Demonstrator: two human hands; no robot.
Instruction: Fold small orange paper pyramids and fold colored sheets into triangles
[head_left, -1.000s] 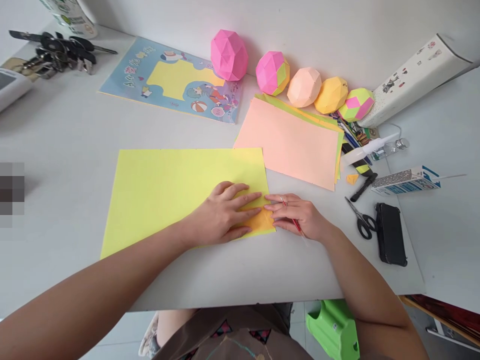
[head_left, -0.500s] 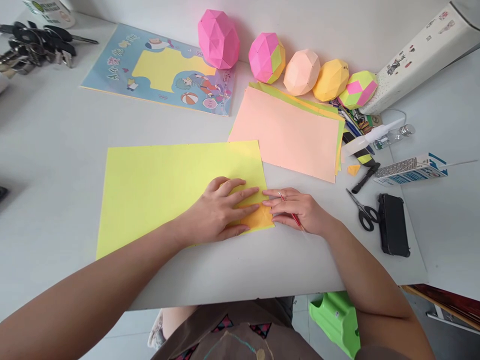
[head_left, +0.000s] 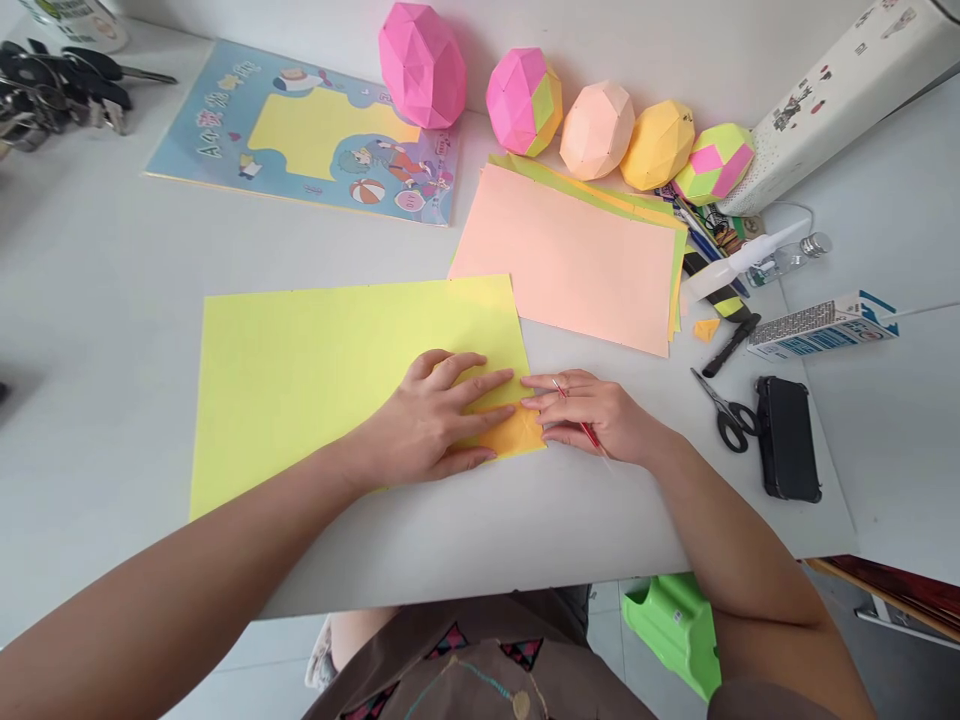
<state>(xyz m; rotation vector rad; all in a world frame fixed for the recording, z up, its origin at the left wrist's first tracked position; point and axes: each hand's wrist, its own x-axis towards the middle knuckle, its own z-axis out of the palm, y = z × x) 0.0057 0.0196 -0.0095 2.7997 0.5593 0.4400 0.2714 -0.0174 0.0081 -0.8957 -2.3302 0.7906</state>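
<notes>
Left fingers [head_left: 487,385], orange paper [head_left: 517,433] (on yellow sheet [head_left: 337,350])

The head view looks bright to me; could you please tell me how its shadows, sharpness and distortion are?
Head view: soft shadows, as beside the pink paper ball; left hand, right hand and yellow sheet fairly sharp; keys at upper left softer; the white box slants near the edge, probably from wide-angle stretch.

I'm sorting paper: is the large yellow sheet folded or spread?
Spread: the yellow sheet lies flat under the left hand, no fold showing.
</notes>
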